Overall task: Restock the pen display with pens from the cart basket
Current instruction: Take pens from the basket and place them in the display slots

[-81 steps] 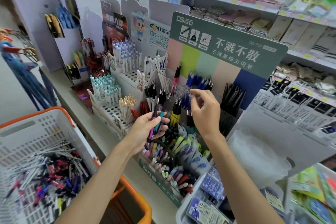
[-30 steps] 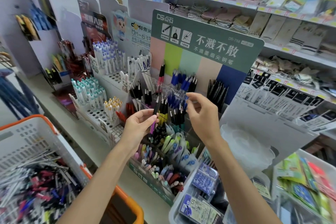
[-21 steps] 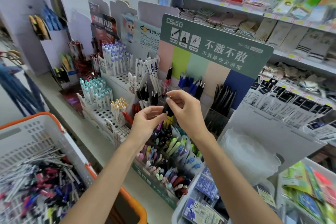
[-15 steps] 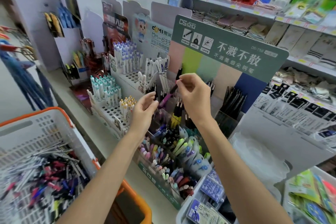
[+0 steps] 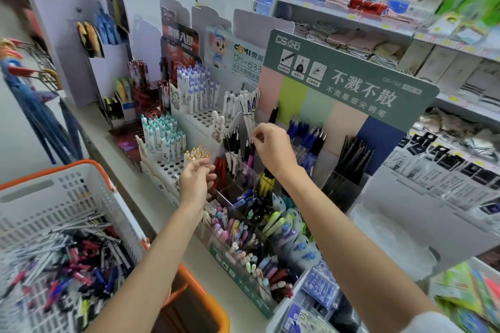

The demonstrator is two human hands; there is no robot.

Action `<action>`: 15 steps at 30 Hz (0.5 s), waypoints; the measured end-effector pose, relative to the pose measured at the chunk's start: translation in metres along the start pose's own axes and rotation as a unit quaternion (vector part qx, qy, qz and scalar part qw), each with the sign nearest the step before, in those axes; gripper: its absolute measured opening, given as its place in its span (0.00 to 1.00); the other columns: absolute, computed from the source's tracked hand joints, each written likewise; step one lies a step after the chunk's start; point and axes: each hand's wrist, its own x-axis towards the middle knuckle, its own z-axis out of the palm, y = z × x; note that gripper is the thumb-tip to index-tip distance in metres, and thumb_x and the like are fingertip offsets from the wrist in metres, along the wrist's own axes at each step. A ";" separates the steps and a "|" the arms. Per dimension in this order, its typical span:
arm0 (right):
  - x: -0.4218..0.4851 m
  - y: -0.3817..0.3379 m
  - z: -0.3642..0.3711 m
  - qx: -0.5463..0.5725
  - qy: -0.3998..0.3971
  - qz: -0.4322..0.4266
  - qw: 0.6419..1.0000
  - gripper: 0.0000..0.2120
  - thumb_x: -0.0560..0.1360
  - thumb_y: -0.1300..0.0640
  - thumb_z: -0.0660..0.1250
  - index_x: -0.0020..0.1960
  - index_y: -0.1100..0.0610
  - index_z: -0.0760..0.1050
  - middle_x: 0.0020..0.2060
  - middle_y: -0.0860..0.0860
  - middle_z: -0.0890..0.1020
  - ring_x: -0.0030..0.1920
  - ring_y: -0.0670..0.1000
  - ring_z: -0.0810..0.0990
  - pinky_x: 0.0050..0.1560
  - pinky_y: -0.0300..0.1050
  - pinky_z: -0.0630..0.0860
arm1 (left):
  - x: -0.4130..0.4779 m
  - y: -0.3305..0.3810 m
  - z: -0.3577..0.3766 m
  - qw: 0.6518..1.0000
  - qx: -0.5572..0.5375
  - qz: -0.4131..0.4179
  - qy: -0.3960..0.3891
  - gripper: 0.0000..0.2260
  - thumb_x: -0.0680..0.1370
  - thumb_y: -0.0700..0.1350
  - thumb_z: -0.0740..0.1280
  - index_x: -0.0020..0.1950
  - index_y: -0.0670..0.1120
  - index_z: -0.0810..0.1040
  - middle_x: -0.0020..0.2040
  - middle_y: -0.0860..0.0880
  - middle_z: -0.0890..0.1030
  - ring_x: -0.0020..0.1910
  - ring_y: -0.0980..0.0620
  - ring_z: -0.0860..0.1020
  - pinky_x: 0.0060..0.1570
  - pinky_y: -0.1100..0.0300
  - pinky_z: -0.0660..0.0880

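The top end of a purple pen (image 5: 251,156) is pinched between thumb and forefinger of the right hand (image 5: 273,150), just right of the frame's centre. The pen is held nearly upright, its lower end dipped into a clear compartment of the pen display (image 5: 349,81), beside a row of black pens (image 5: 232,147) already stood there. How deep the tip is seated cannot be told, since other barrels are crowded round it.

The left hand (image 5: 196,180) is held lower and to the left, near the centre of the frame, its fingers loosely curled and nothing grasped in it. It is kept apart from the display, just in front of the compartment's near edge.

Blue pens (image 5: 303,134) are seen right of the right hand against the display's coloured back panel, and yellow-and-black pens (image 5: 266,184) are stood below the wrist. Further left, teal-capped pens (image 5: 162,135) are stood in a white rack of holes.

The cart basket (image 5: 67,197), white with an orange rim, is found at the lower left of the frame, well apart from both hands. A loose heap of pens (image 5: 73,259) in red, blue, black and silver is left lying in it. Folded towels (image 5: 351,0) are stacked on a shelf at the upper right.
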 end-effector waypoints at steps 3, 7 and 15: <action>-0.001 0.001 0.003 -0.005 -0.019 0.003 1.000 0.06 0.78 0.63 0.68 0.51 0.63 0.83 0.47 0.56 0.83 0.47 0.56 0.81 0.51 0.53 0.79 | 0.001 -0.002 -0.002 1.000 0.003 -0.002 -0.007 0.10 0.82 0.35 0.58 0.58 0.43 0.77 0.48 0.47 0.80 0.40 0.54 0.77 0.44 0.61 0.76; -0.004 0.004 0.009 -0.051 -0.064 -0.002 0.997 0.08 0.79 0.63 0.67 0.52 0.61 0.85 0.47 0.56 0.82 0.48 0.57 0.81 0.49 0.52 0.79 | 0.001 -0.005 -0.001 1.000 0.008 -0.010 -0.014 0.10 0.82 0.34 0.58 0.56 0.44 0.77 0.48 0.46 0.80 0.40 0.54 0.77 0.44 0.61 0.76; -0.003 -0.018 -0.011 0.007 0.067 -0.046 0.997 0.11 0.78 0.66 0.65 0.57 0.61 0.82 0.48 0.55 0.85 0.46 0.54 0.82 0.47 0.51 0.79 | 0.009 -0.013 -0.018 0.999 -0.021 -0.027 0.020 0.11 0.82 0.34 0.56 0.50 0.44 0.76 0.44 0.45 0.80 0.36 0.54 0.76 0.37 0.63 0.75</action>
